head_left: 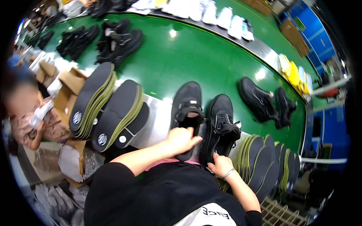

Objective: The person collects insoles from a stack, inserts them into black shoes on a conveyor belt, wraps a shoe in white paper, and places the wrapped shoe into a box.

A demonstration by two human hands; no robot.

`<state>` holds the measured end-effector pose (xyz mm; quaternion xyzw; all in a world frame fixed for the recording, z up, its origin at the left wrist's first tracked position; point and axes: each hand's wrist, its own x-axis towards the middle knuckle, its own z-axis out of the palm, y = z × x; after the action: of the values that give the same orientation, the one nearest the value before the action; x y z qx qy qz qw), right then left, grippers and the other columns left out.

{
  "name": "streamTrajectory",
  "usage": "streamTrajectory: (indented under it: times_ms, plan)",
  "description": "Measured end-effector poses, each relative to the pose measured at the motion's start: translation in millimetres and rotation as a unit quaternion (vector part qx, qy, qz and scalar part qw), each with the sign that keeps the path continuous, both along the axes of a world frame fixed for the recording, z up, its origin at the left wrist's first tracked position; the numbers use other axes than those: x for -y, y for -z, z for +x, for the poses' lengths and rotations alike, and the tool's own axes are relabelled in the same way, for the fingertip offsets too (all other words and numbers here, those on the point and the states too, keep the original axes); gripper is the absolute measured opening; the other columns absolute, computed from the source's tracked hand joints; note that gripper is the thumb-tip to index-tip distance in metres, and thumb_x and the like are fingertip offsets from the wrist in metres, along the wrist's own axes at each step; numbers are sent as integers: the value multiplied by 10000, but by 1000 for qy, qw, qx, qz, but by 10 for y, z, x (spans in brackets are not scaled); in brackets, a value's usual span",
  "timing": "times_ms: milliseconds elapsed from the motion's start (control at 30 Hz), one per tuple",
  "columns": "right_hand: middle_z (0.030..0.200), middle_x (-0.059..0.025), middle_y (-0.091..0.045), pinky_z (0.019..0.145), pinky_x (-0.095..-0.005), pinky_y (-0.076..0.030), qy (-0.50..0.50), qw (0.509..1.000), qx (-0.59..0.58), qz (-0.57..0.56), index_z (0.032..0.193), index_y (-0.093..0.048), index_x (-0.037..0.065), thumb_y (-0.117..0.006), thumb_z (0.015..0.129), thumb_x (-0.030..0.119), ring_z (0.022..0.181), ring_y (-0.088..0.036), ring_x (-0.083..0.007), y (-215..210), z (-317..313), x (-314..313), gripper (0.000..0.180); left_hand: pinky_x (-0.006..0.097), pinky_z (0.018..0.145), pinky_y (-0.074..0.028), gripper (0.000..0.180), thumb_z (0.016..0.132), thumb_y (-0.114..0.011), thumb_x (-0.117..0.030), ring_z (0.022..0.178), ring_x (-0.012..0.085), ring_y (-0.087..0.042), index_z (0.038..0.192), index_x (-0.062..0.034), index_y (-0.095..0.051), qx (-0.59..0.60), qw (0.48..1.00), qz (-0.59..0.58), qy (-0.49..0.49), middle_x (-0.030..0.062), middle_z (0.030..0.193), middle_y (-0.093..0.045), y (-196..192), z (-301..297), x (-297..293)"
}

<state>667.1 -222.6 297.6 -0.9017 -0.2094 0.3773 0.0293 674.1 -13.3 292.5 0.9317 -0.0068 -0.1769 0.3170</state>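
Note:
Two black lace-up shoes stand side by side at the near edge of the bench, toes pointing away from me. At the heel opening of the left shoe (pixel 188 94) is my left hand (pixel 181 142), curled over the collar with its thumb out to the right; some of its fingers are hidden by the shoe. The right shoe (pixel 221 109) has its tongue raised and its laces in place. My right hand (pixel 221 165) grips this shoe's heel, thumb at the collar. A thin bracelet circles my right wrist.
Stacked black-and-green insoles (pixel 90 101) lie left, with more insoles (pixel 254 158) right. Black shoes (pixel 256 98) rest on the green bench (pixel 162 49), others (pixel 120 43) far left. White shoes (pixel 224 18) line the back. A person (pixel 41 116) sits left beside cardboard boxes (pixel 69 88).

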Motion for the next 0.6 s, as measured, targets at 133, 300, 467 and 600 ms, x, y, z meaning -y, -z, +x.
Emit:
streamTrajectory:
  times_ms: [133,300,467,600]
  plan:
    - [731,-179,-591,650,-427,-454,-34,999,31,11,854,-500,0,-527,693,298,708,-585,-316,26,88,-507,340,373,598,-481,680,656,-554,-526,651,305,-593,931,84,-429,-9,1000,-7,-28,197,692,-579,-27,96,234]
    - [1017,-195,-515,765,-386,-432,-64,975,76,198,1008,-467,-2,-550,719,337,965,-495,-294,-113,161,-410,453,398,569,-475,375,647,-510,-347,584,322,-581,659,26,-545,82,991,40,-95,189,610,-567,170,387,195]
    - [1148,-187,-408,826,-377,-385,-73,900,256,344,1042,-455,30,-589,695,207,983,-449,-331,-385,435,-108,412,419,587,-465,282,607,-487,-236,580,351,-572,596,32,-575,120,979,72,-149,222,584,-548,178,817,-92]
    - [1141,-180,-412,845,-379,-369,27,900,245,358,1003,-478,29,-565,722,183,1003,-432,-335,-305,781,381,332,417,635,-440,362,652,-524,-299,659,364,-561,654,63,-539,177,968,94,-153,242,643,-552,236,1451,-407]
